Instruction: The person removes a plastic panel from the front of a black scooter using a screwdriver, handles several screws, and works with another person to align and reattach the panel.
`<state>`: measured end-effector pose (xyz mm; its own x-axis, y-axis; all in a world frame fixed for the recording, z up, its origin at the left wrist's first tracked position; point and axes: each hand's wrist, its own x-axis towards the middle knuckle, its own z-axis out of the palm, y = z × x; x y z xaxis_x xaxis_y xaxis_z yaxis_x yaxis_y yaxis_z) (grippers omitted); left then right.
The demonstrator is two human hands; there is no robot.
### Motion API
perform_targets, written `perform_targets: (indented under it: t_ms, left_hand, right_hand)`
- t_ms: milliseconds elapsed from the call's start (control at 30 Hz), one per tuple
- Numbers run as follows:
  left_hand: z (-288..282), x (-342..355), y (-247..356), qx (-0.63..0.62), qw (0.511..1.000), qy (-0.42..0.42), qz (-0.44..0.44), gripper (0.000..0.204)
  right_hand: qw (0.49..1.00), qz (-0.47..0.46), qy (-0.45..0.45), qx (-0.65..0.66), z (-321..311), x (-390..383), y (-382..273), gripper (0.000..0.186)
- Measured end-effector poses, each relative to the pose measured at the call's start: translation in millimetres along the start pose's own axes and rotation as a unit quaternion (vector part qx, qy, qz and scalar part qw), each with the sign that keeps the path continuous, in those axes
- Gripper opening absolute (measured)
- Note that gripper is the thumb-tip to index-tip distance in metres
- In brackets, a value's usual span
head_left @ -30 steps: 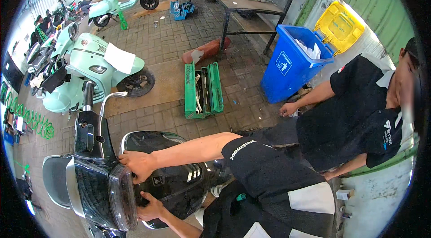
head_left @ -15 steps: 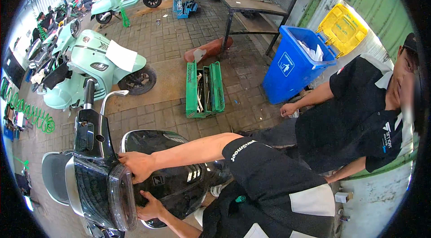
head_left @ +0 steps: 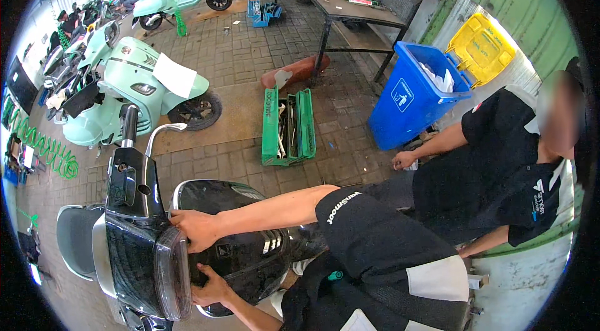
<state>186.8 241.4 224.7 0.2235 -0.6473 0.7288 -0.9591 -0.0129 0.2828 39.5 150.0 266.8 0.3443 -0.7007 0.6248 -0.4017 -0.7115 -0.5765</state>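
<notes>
In front of me is a black scooter, its clear-lensed headlight unit set in a glossy black handlebar housing. My right hand grips the headlight's upper edge, fingers curled at its rim. Lower down, my left hand holds the same unit near its lower part, thumb raised and fingertips hidden against the edge. Both hands sit between the headlight and the black front panel. A handlebar grip and silver brake lever rise above the housing.
An opened green toolbox with wrenches stands on the brick floor. Beyond it are a brown seat and a workbench. A blue bin stands right of these, near a co-worker. Mint scooters line the left.
Both hands keep their places on the headlight. The whole view has shifted slightly, and the co-worker appears a little lower in it.
</notes>
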Motion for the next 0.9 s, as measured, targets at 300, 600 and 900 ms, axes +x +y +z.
perform_targets:
  t_ms: [300,600,900]
  left_hand:
    - [-1.4,0.2,-2.2,-0.031,0.999,0.021,0.019,0.042]
    - [2.1,1.1,1.7,-0.032,0.999,-0.009,0.0,0.044]
    - [-16.0,2.5,22.9,0.037,0.967,-0.242,0.068,0.083]
  right_hand:
    - [1.0,0.005,0.023,0.003,-0.6,-2.0,-6.0,0.025]
    - [0.999,0.02,0.021,-0.034,5.2,-5.3,0.6,0.024]
    - [0.995,0.021,0.058,-0.084,6.9,-13.8,1.1,0.029]
